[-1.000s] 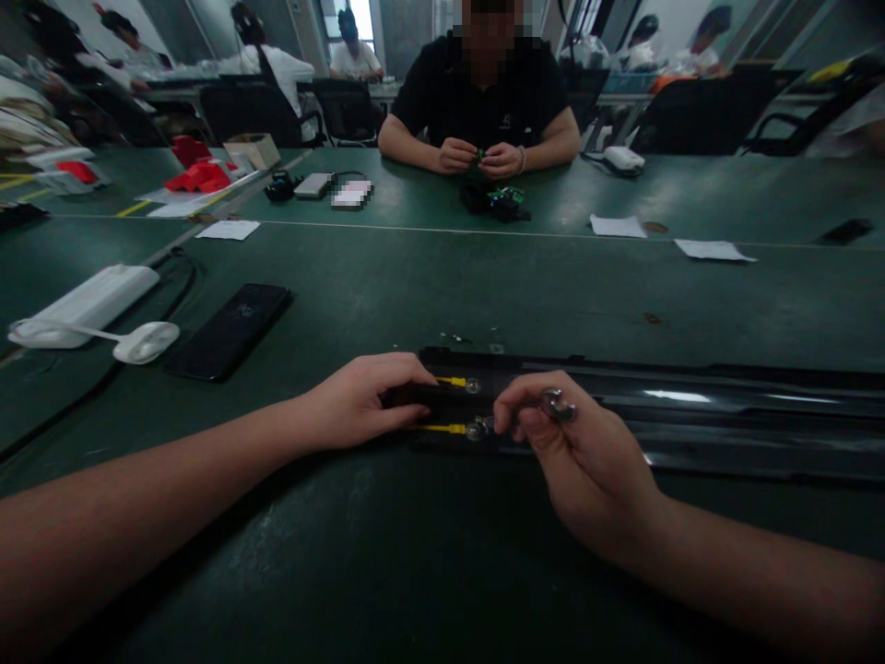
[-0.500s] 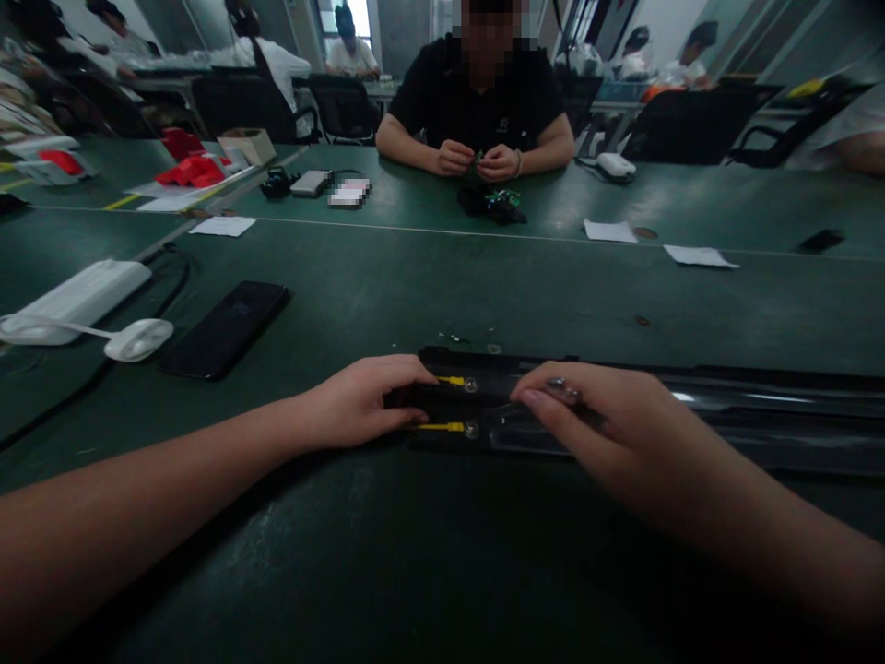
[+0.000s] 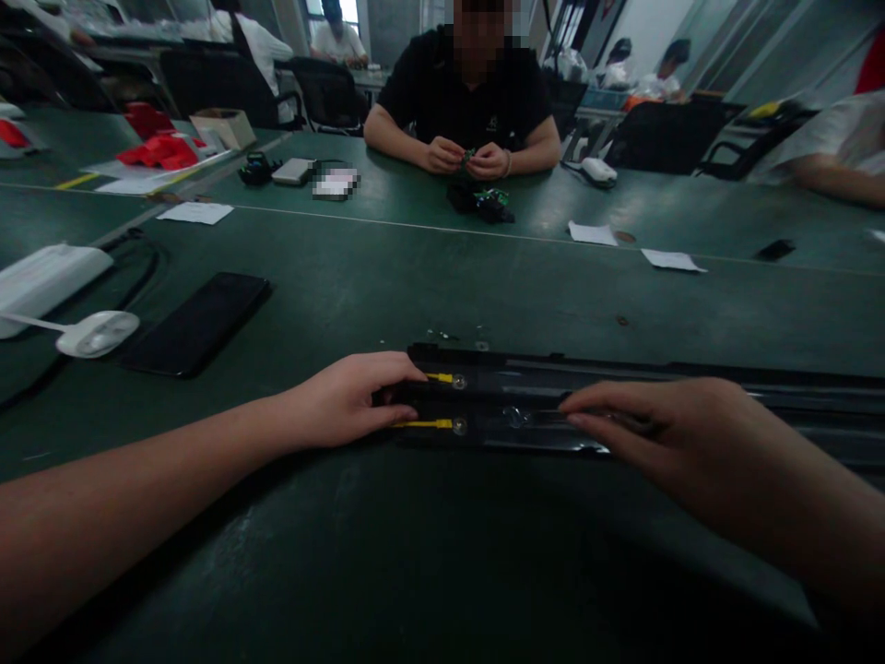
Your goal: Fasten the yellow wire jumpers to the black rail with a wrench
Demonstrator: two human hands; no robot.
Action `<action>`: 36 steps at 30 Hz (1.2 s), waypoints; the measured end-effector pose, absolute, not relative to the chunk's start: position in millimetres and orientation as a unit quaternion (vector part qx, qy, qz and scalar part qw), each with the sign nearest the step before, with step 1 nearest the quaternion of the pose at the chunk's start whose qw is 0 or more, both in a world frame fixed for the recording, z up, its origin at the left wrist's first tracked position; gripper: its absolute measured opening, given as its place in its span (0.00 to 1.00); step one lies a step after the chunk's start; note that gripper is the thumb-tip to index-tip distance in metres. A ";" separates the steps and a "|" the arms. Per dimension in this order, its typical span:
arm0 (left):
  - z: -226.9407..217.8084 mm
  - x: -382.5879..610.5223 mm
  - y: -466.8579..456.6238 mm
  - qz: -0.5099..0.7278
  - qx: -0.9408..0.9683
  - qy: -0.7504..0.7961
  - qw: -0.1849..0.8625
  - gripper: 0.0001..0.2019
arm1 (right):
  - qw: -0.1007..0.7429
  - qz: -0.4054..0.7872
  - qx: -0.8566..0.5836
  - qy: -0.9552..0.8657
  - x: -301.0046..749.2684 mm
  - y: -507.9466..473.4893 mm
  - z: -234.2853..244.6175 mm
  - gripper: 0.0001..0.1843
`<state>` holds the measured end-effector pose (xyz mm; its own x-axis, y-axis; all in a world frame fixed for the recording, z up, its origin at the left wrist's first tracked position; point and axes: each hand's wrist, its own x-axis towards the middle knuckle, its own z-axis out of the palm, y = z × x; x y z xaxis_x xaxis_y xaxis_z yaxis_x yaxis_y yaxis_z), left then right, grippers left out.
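Observation:
A long black part point(image 3: 622, 373) with two shiny channels lies across the table in front of me. My left hand point(image 3: 359, 398) is closed around its left end, the thumb at the near side and the fingers at the far side. Two yellow strips point(image 3: 434, 423) run out from under those fingertips, each ending at a small round metal-looking fitting point(image 3: 460, 426). Above the near channel, my right hand point(image 3: 643, 420) pinches a thin metal tool, perhaps tweezers, mostly hidden by the fingers. Left of its tip is a small clear, ring-like piece point(image 3: 515, 417); whether they touch I cannot tell.
A dark phone point(image 3: 197, 323), a white power strip point(image 3: 52, 281) and a white plug point(image 3: 97, 334) lie at the left. Small clear bits point(image 3: 442, 335) lie behind the black part. Across the table a person point(image 3: 470, 101) handles a small green piece.
My right hand has moved right along the black part and turned, and the clear ring-like piece now shows left of it. My left hand keeps its hold. The view has shifted slightly.

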<state>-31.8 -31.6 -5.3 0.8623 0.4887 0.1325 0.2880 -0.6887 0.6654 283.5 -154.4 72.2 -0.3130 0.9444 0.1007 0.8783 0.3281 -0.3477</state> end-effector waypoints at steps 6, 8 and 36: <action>-6.6 -32.8 -31.2 0.147 0.910 0.214 0.323 0.13 | 0.086 0.035 -0.590 -0.802 273.1 -178.8 56.9 0.15; -6.4 -32.9 -31.3 0.149 0.909 0.213 0.325 0.14 | 0.085 0.035 -0.588 -0.804 269.8 -185.9 53.8 0.16; -5.3 -31.5 -29.8 0.163 0.912 0.193 0.323 0.14 | -0.080 0.001 -0.394 -0.916 207.7 -123.1 81.3 0.09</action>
